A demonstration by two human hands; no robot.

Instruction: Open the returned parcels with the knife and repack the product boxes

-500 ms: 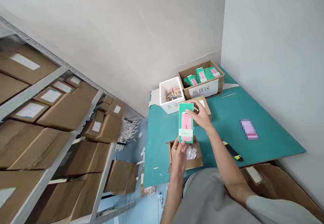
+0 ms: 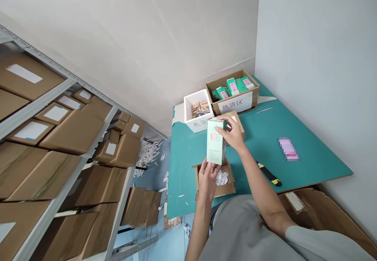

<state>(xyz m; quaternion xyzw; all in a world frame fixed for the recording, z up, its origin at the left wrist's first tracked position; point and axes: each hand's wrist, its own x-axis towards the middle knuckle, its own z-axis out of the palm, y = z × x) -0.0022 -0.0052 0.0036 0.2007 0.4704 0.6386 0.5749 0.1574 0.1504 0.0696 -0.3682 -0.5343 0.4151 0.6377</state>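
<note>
I hold a small green product box (image 2: pixel 216 142) upright between both hands, above a teal table (image 2: pixel 265 143). My left hand (image 2: pixel 208 176) grips its bottom end, and my right hand (image 2: pixel 233 133) pinches its top end. A pale green side with small coloured pictures faces me. Just below it sits a small open cardboard box (image 2: pixel 216 182) with crinkled clear wrapping inside. Another small cardboard box (image 2: pixel 238 124) lies behind my right hand.
At the table's back corner stand a labelled cardboard box (image 2: pixel 234 92) of similar green packs and a white foam box (image 2: pixel 196 109). A yellow-black utility knife (image 2: pixel 268 173) lies right of my arm. Metal shelving (image 2: pixel 59 143) stacked with brown cartons fills the left. Paper scraps litter the floor.
The green box has been turned about its long axis: the face with the pink picture no longer shows and a pale side faces me. Both hands keep their grip.
</note>
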